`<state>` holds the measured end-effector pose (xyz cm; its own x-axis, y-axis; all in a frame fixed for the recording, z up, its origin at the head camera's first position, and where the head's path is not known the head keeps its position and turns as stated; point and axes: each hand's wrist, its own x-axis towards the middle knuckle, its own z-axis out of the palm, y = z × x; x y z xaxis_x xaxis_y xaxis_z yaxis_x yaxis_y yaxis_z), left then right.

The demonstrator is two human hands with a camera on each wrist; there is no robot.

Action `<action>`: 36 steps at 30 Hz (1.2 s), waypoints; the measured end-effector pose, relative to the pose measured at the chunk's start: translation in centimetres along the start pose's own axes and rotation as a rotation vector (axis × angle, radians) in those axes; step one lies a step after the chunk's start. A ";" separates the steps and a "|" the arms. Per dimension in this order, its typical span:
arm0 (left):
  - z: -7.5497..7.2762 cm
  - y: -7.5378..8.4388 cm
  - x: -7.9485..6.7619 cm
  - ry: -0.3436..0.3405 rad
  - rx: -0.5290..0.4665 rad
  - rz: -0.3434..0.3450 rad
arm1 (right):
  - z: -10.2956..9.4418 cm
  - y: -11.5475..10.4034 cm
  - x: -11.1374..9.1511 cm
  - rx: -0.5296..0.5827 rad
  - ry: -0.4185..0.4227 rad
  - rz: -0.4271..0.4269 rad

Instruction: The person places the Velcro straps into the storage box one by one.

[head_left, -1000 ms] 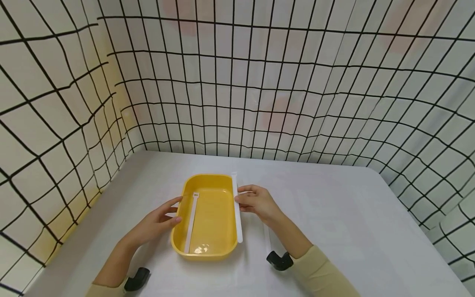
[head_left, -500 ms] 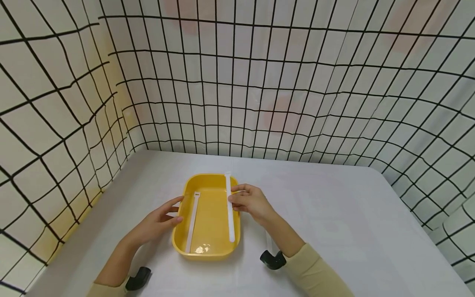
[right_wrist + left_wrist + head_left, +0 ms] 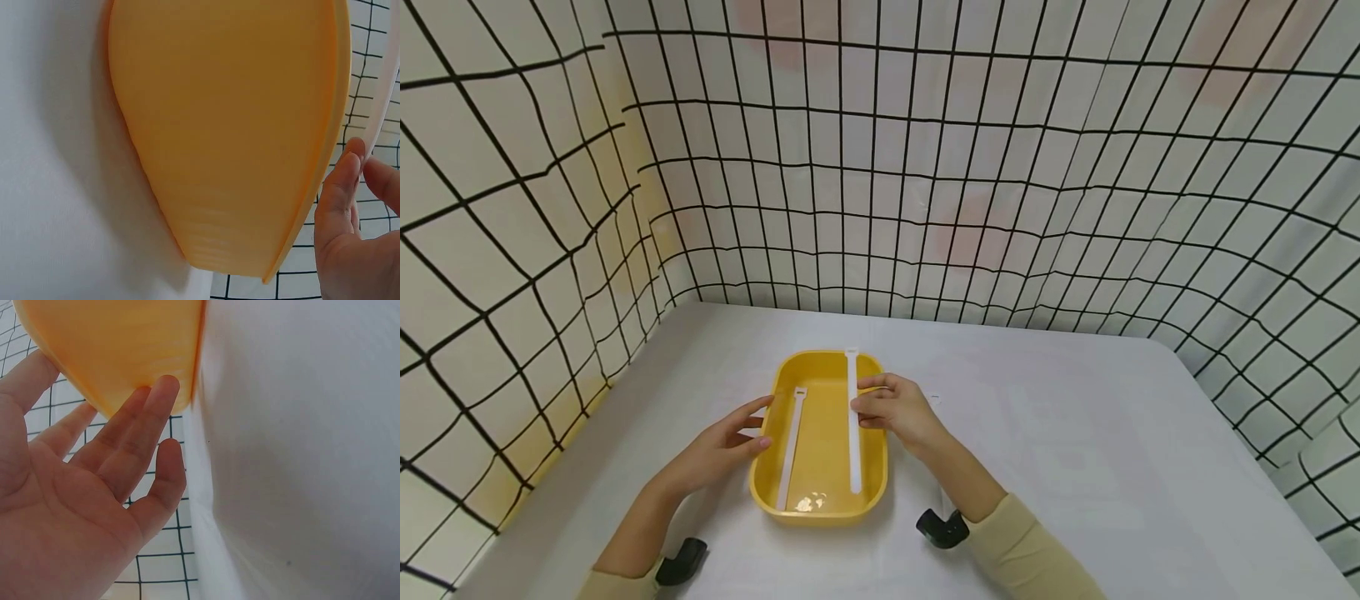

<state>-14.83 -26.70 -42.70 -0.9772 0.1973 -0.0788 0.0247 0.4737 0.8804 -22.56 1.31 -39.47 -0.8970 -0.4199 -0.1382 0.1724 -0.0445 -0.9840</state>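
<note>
A yellow tray with rounded corners stands on the white table. Inside it, along the left side, lies a white flat strap with a slotted head. My right hand pinches a second white strap between thumb and fingers, over the right half of the tray. In the right wrist view this strap is above the tray's rim. My left hand is at the tray's left side, its fingers loosely spread, fingertips at the wall. The left wrist view shows that palm with nothing in it.
Beyond my right wrist, another pale strap lies on the table, partly hidden by the forearm. Black wire mesh rises along the back and both sides. Black camera mounts sit at the wrists.
My right hand has carried its strap leftward, from the tray's right rim to over its interior. My left hand and the strap lying in the tray stay as they were.
</note>
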 end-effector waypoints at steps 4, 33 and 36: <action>0.0 0.1 0.0 -0.003 -0.009 0.010 | 0.4 0.1 0.1 0.006 -0.007 -0.002; 0.1 0.1 0.2 0.013 0.025 -0.051 | 2.9 1.0 0.7 0.007 -0.061 0.012; 0.1 0.2 0.1 0.006 0.022 -0.042 | 3.0 1.2 0.8 0.003 -0.067 0.012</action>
<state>-14.89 -26.45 -42.59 -0.9787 0.1719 -0.1124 -0.0116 0.5001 0.8659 -21.82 -1.78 -40.43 -0.8655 -0.4804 -0.1417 0.1841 -0.0419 -0.9820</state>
